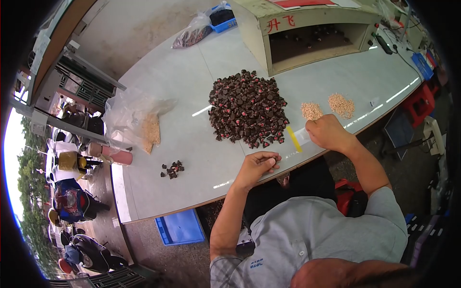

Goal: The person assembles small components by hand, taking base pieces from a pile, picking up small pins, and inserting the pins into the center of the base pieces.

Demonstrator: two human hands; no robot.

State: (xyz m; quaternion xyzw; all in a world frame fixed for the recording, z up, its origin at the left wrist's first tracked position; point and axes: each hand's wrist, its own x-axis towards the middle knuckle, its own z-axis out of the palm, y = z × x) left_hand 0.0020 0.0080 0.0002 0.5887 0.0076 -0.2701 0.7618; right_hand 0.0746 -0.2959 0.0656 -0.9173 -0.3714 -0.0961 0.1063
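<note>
Apparently picking is in hand: in the head view, the left hand (pixel 257 169) pinches a dark piece (pixel 275 159) below the heap (pixel 247 108); the right hand (pixel 331 133), curled at the near pale pile (pixel 311 110), hides its grip, I cannot tell. Next calls for precise fingertips.

Shirt (pixel 331 230): light grey, short-sleeved, with a pale round button (pixel 301 253) at the front and a small blue marking (pixel 257 263) on the left chest. Left sleeve (pixel 225 270) and right sleeve (pixel 387 211) end near the elbows; lap garment (pixel 302 188) black. Left hand (pixel 257 168), right hand (pixel 331 133) and both forearms bare.
</note>
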